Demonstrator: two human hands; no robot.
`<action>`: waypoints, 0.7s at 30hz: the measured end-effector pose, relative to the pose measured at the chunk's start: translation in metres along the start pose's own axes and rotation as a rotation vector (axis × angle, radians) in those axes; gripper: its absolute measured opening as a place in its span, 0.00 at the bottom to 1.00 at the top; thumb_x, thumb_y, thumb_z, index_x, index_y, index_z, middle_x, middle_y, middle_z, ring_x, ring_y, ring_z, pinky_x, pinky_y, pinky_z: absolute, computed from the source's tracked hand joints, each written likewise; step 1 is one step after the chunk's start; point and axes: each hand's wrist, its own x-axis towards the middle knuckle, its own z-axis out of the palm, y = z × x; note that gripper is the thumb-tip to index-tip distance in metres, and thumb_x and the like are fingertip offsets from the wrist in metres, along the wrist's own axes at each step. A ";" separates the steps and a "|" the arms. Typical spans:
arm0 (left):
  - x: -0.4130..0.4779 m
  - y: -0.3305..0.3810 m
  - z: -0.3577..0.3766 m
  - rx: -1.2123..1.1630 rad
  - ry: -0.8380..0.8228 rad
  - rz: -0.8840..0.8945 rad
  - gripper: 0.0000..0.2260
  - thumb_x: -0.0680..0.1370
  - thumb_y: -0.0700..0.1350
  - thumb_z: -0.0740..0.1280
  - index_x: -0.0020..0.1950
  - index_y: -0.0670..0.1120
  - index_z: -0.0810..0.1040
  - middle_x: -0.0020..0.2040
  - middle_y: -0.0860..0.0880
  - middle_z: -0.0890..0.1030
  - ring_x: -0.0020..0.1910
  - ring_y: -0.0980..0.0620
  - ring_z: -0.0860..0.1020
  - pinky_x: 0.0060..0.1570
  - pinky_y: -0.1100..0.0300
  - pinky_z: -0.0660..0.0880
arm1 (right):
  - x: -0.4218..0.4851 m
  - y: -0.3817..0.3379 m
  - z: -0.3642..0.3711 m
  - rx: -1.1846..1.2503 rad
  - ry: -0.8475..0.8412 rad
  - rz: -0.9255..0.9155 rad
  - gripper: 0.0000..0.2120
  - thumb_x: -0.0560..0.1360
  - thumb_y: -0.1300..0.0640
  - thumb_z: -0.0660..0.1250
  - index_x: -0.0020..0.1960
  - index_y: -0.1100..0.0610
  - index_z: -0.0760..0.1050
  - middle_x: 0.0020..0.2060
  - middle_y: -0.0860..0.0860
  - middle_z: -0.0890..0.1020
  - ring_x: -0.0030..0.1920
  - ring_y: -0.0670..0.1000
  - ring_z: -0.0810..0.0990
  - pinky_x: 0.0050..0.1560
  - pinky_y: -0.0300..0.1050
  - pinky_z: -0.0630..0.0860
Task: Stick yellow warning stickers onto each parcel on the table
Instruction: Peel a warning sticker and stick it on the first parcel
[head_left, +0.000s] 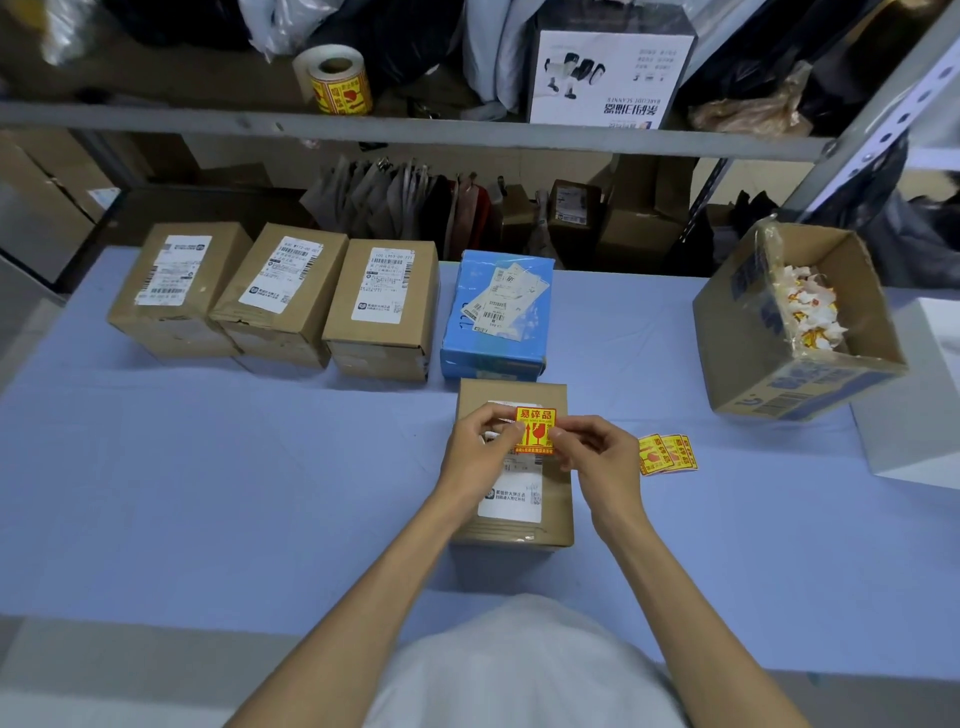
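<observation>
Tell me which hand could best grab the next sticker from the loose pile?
Probably the right hand: the loose stickers lie on the table just right of it, across the parcel from the left hand. Both now pinch one yellow sticker.

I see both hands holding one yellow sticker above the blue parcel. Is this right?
Not quite. The head view shows the left hand and right hand holding the yellow sticker above the near brown parcel. The blue parcel stands behind it, untouched.
</observation>
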 end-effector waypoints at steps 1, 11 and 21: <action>-0.001 -0.001 0.000 0.010 -0.001 0.003 0.06 0.78 0.44 0.67 0.53 0.47 0.80 0.48 0.50 0.81 0.48 0.55 0.78 0.38 0.68 0.73 | 0.000 0.001 -0.001 -0.002 -0.002 0.006 0.03 0.73 0.67 0.70 0.44 0.61 0.80 0.35 0.53 0.82 0.32 0.44 0.79 0.33 0.34 0.76; -0.009 -0.014 0.001 0.255 0.123 0.013 0.03 0.75 0.45 0.71 0.46 0.47 0.80 0.45 0.52 0.81 0.44 0.56 0.77 0.40 0.66 0.71 | -0.006 0.015 -0.007 -0.057 0.047 0.002 0.03 0.74 0.66 0.68 0.45 0.61 0.79 0.38 0.54 0.82 0.37 0.48 0.80 0.34 0.33 0.76; -0.015 -0.012 0.005 0.224 0.093 -0.078 0.07 0.74 0.47 0.72 0.49 0.47 0.80 0.44 0.52 0.81 0.43 0.56 0.78 0.37 0.65 0.70 | -0.019 0.017 -0.009 0.033 0.038 0.048 0.03 0.73 0.67 0.70 0.43 0.61 0.79 0.34 0.54 0.81 0.30 0.44 0.78 0.31 0.33 0.75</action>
